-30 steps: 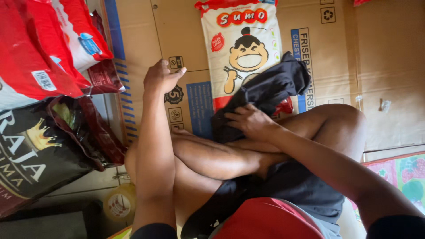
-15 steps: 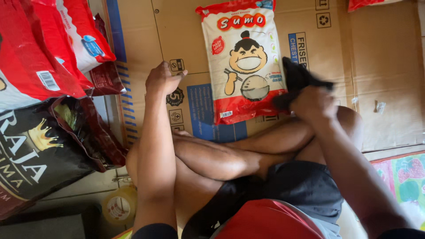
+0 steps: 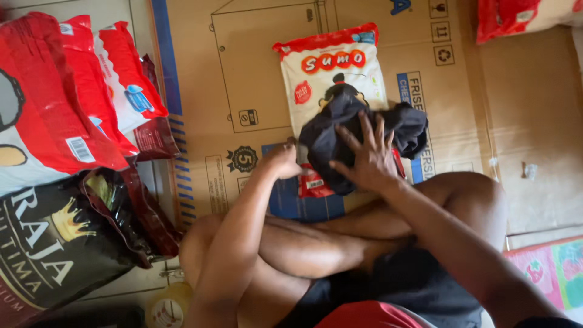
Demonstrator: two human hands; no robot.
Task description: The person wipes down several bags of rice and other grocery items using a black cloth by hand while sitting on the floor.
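Soft, even daylight – no hard shadows, warm tones on the flattened cardboard. Mild glare on the glossy red sacks. Slight motion blur on the right hand – edges softer.

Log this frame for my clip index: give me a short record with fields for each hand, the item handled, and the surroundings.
right hand: fingers spread, pressing flat on the dark cloth
left hand: grip at the cloth's left edge
cloth: bunched, lying on a white and red sack
under it: flattened cardboard
left side: red sacks, black sack
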